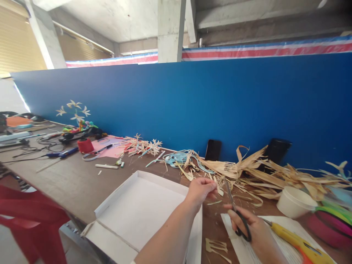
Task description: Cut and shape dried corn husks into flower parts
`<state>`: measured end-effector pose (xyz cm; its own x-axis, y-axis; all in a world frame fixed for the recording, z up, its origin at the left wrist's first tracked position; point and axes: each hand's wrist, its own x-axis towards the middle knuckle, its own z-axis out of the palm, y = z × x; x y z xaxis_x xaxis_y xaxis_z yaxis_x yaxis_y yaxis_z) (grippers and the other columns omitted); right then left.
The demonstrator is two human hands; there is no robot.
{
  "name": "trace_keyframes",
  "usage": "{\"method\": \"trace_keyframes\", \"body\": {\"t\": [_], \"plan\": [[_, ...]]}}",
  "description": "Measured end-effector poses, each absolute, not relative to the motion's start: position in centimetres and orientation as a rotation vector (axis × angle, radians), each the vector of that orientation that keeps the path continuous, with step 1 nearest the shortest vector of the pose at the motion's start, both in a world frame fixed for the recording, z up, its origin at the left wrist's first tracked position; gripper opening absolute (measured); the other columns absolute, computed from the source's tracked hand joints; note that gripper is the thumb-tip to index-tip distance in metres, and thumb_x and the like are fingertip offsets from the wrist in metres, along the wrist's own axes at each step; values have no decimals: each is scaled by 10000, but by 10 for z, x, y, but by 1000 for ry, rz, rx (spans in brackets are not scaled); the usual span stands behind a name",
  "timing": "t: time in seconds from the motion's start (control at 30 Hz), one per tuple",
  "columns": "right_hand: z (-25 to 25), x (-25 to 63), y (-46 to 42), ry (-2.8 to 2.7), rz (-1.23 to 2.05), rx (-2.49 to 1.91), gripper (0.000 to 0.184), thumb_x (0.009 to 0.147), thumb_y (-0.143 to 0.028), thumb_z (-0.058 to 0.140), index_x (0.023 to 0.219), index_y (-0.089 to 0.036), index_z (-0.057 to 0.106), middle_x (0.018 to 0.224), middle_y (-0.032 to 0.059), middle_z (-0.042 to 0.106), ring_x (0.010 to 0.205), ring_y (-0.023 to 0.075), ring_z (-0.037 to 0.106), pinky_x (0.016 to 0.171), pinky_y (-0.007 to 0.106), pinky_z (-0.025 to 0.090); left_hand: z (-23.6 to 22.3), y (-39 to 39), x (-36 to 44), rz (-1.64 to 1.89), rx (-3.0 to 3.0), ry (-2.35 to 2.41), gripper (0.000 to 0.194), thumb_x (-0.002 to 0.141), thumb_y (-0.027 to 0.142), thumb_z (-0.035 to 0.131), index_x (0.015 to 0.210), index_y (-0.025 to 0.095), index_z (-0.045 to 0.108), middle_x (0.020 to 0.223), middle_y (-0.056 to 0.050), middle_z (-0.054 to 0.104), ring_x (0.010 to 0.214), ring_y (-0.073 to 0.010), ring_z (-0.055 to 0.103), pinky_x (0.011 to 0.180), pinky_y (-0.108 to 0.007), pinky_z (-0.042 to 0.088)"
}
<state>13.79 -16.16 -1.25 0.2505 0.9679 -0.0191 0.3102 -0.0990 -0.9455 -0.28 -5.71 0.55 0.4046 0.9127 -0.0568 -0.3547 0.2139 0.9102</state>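
Note:
My left hand reaches over the right edge of a shallow white box, thumb and fingertips pinched on a small pale strip of dried husk. Wrapped round the black handles of the scissors is my right hand, lower and to the right. The blades point up and away, close beside the pale strip; whether they touch it I cannot tell. Behind both hands lies a heap of dry tan husks. A few cut husk pieces rest on the brown table near me.
A yellow glue gun lies on paper by my right hand, near a white tub and a pink container. Two dark phones lean on the blue partition. Leftward are husk flowers, red thread and cables.

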Motion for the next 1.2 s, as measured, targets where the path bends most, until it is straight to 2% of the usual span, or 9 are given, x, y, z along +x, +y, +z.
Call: {"method": "trace_keyframes", "body": {"t": [0.27, 1.2], "plan": [[-22, 139, -159, -1281, 988, -1600, 500, 733, -534, 547, 1068, -166, 595, 549, -32, 518, 511, 113, 415, 484, 232, 319, 7, -57, -3, 1036, 986, 682, 302, 552, 329, 730, 714, 90, 641, 618, -35, 595, 564, -86, 539, 515, -186, 426], [-23, 136, -158, -1343, 927, -1669, 433, 691, -529, 583, 961, -195, 643, 472, -66, 405, 479, 104, 360, 459, 216, 301, 6, -60, 1, 1068, 974, 709, 280, 540, 326, 723, 670, 104, 612, 594, -28, 593, 554, -100, 543, 496, -207, 442]]}}
